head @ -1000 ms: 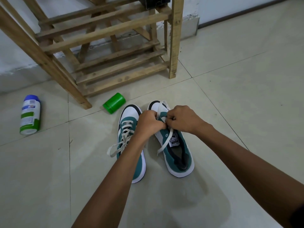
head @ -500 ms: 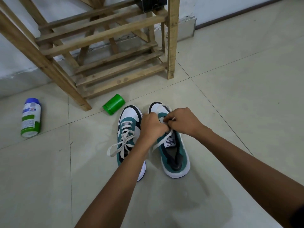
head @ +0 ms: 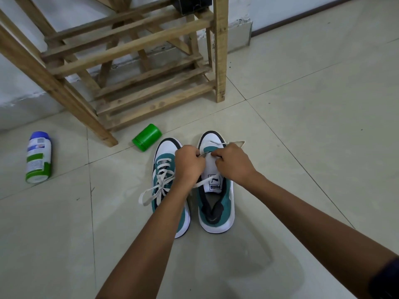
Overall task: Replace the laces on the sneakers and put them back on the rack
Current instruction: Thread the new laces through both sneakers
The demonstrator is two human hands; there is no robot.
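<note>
Two teal-and-white sneakers stand side by side on the tiled floor, toes toward the rack. The left sneaker (head: pixel 164 169) is laced, its off-white lace tied with loose ends lying to the left. The right sneaker (head: pixel 217 203) has its tongue showing. Its off-white lace (head: pixel 234 144) runs through the front eyelets only. My left hand (head: pixel 189 164) pinches one lace end at the front eyelets, and that strand trails back under the hand. My right hand (head: pixel 234 164) pinches the lace opposite it, over the tongue. A loop of lace sticks out to the right of the toe.
A wooden slatted shoe rack (head: pixel 133 67) stands against the wall just beyond the sneakers. A green cylindrical container (head: pixel 147 137) lies by the rack's leg. A white and green bottle with a blue cap (head: pixel 38 157) lies on the floor at the left. A dark box (head: pixel 191 4) sits on the rack.
Both hands have moved a little toward the toe of the right sneaker. The lace has been drawn out to the right of the toe, and the tongue is more exposed.
</note>
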